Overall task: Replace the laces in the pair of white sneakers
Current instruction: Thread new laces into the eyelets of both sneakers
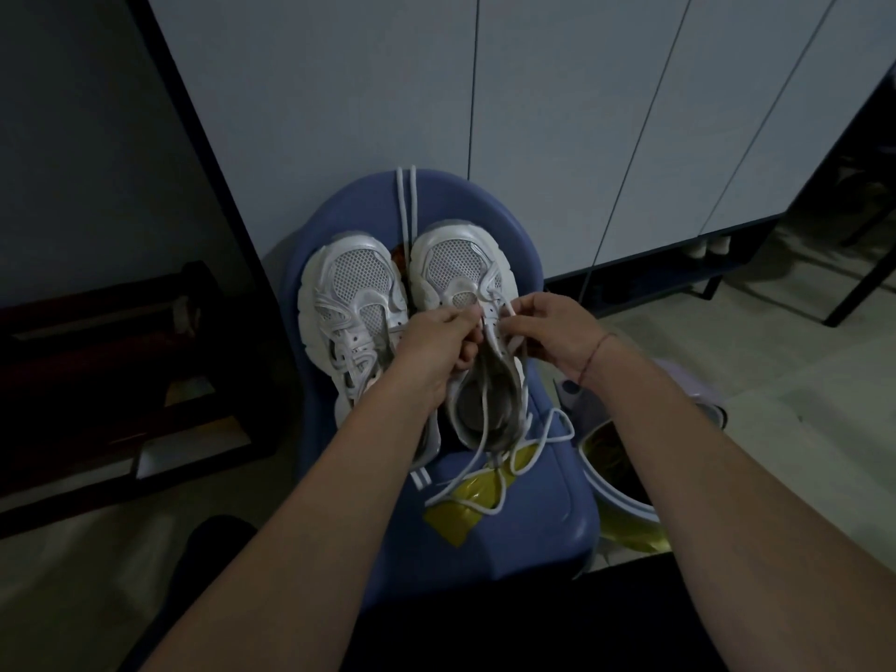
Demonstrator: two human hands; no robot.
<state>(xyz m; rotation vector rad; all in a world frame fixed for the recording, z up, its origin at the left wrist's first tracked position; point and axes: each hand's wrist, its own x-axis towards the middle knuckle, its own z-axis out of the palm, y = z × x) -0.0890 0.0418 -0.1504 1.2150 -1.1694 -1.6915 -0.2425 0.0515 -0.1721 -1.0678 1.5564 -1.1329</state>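
Two white mesh sneakers stand side by side, toes away from me, on a blue plastic chair (pixel 533 502). The left sneaker (pixel 351 303) is laced. Over the right sneaker (pixel 460 271) both my hands work at the eyelets. My left hand (pixel 439 339) pinches a lace at the tongue. My right hand (pixel 548 327) pinches the white lace (pixel 514 458), whose loose ends trail down over the seat. A second pair of lace strands (pixel 406 201) lies over the chair's back edge.
Yellow wrapping (pixel 465 502) lies on the seat under the loose lace. A bin (pixel 625 497) with a yellow liner stands right of the chair. White cabinet doors (pixel 557 114) rise behind, and a dark wooden bench (pixel 121 361) sits at the left.
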